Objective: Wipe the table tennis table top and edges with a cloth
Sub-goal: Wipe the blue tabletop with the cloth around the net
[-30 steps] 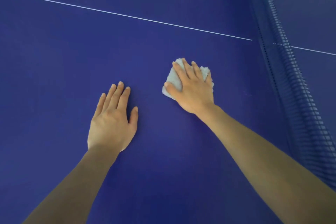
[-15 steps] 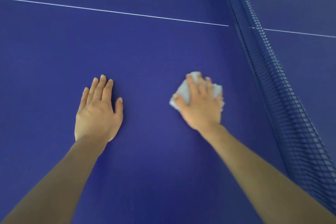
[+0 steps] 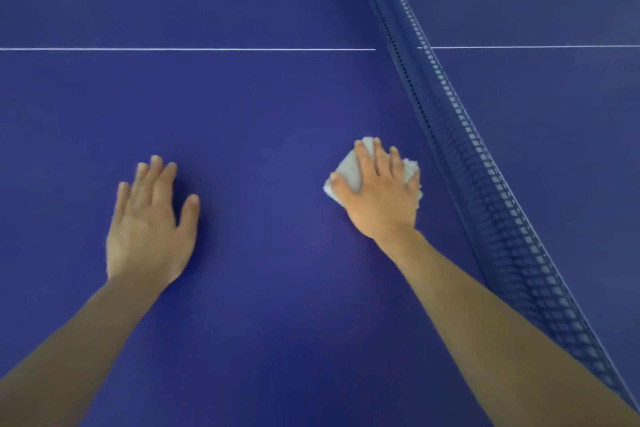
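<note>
Here the right hand (image 3: 381,198) presses a fluffy, crumpled cloth (image 3: 349,172).

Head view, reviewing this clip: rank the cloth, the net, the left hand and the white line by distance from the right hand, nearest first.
1. cloth: directly under the right hand, pressed to the table.
2. net: just to its right.
3. left hand: flat on the table, well off to the left.
4. white line: ahead of both hands; roughly as far as the left hand, too close to call.
</note>
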